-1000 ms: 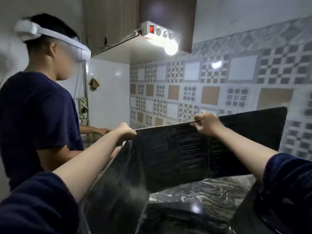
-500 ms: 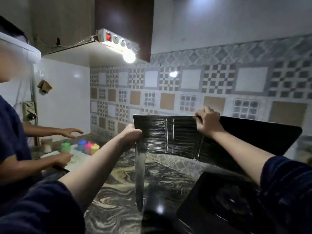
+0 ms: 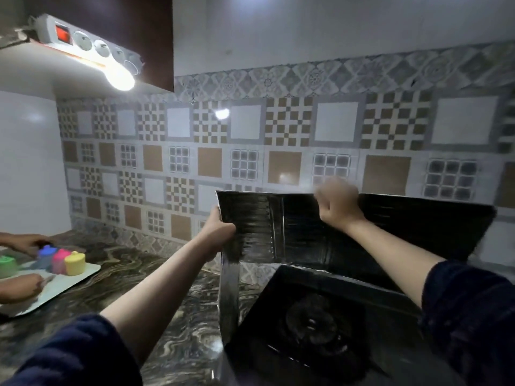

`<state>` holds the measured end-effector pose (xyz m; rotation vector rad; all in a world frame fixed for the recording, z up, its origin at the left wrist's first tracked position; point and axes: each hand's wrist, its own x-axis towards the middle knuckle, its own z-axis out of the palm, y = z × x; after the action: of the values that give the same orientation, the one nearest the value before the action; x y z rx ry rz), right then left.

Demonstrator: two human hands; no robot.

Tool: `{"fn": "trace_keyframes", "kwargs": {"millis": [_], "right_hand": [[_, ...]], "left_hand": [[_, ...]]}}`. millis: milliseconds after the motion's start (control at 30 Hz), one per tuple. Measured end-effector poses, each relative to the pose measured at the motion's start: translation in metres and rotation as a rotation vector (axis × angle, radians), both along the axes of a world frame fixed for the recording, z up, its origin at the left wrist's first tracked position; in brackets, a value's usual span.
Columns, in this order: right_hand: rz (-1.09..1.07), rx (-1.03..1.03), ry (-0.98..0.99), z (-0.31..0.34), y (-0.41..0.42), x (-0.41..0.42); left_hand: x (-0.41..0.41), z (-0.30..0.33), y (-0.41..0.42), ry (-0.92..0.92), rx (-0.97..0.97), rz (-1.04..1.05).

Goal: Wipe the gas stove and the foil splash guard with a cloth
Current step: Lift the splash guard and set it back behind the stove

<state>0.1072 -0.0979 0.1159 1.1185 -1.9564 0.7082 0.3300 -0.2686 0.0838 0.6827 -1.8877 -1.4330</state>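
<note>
The foil splash guard (image 3: 306,232) stands upright on the marbled countertop (image 3: 156,288), folded round the gas stove (image 3: 320,324) on its far side and its left side. Its far panel runs along the patterned tile wall (image 3: 250,151), and its right wing angles out toward the right edge of the view. The left panel turns toward the near side and stands just beside the stove's left edge.

The left hand (image 3: 218,232) grips the guard at the upper left corner, where the far panel meets the left panel; the fingers wrap round the fold, thumb on the near face. The right hand (image 3: 338,204) is at the top edge of the far panel, right of the middle, fingers curled over the rim. It is blurred, so how tightly it clamps the edge cannot be told for certain. The two hands are well apart, both on the guard's upper edge, with the stove's burner (image 3: 317,321) below and between the forearms.

At the far left a white tray (image 3: 55,288) lies on the countertop with small coloured containers (image 3: 62,261) on it: green, blue, pink and yellow. Another person's hands (image 3: 19,286) rest at the tray. Above, a power strip (image 3: 83,40) with a red switch is fixed under a shelf, and a lit bulb (image 3: 119,76) hangs from its end.
</note>
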Motion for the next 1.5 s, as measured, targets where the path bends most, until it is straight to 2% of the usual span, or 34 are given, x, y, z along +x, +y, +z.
{"fn": "trace_keyframes", "kwargs": {"millis": [200,500,800,1133,1233,1367,1500], "right_hand": [[-0.072,0.004,-0.064,-0.024,0.018,-0.051],[-0.167,0.039,-0.187,-0.063,0.040,-0.114],[-0.175,0.056,-0.253,-0.056,0.035,-0.150],[-0.181,0.183,-0.067,-0.002,0.031,-0.165],[-0.195,0.204,-0.107,-0.031,0.041,-0.169],[-0.242,0.135,-0.154,-0.058,0.051,-0.179],[-0.211,0.294,-0.336,-0.080,0.055,-0.182]], "left_hand": [[-0.052,-0.010,0.007,-0.018,-0.004,-0.102],[-0.128,-0.014,0.000,-0.204,-0.055,-0.278],[-0.190,0.003,-0.022,-0.325,-0.090,-0.274],[-0.197,0.011,-0.034,-0.370,-0.197,-0.219],[-0.197,0.000,-0.024,-0.417,-0.175,-0.278],[-0.209,-0.007,-0.010,-0.424,-0.182,-0.297],[-0.215,-0.016,0.003,-0.570,-0.294,-0.292]]}}
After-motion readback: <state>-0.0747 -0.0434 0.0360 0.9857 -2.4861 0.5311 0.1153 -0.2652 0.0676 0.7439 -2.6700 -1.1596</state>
